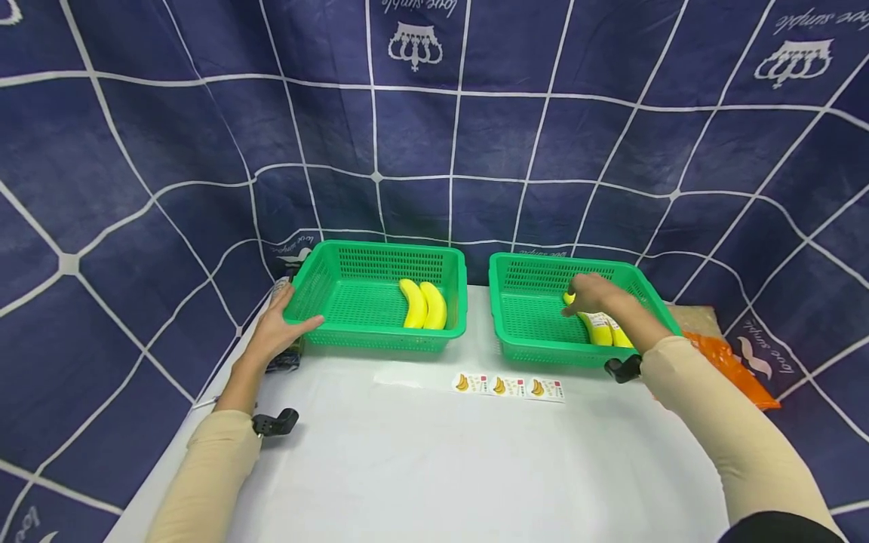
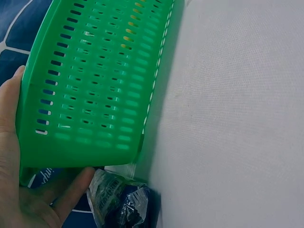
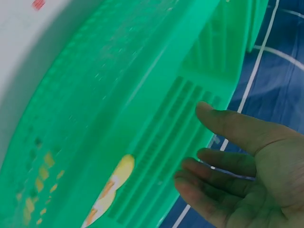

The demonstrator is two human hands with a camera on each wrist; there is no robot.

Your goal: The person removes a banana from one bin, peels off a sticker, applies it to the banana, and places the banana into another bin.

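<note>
L hand (image 1: 271, 326) is at the outer end of the L basket (image 1: 360, 302), thumb & fingers spread, touching it near the corner, not clenched. Two plain bananas (image 1: 435, 305) lie side by side at that basket's other end, well apart from those fingers. R hand (image 1: 592, 294) hangs over the R basket (image 1: 532, 317), fingers loosely bent w/ nothing btwn them. Labelled bananas (image 1: 598, 329), at least 2, lie in there under the hand; per R wrist view, they're off to one side of the fingertips, not touching. Strip of 3 banana stickers (image 1: 507, 386) is on the white table (image 1: 441, 467), in front of the baskets. Orange bag (image 1: 736, 373) is beside R basket.
</note>
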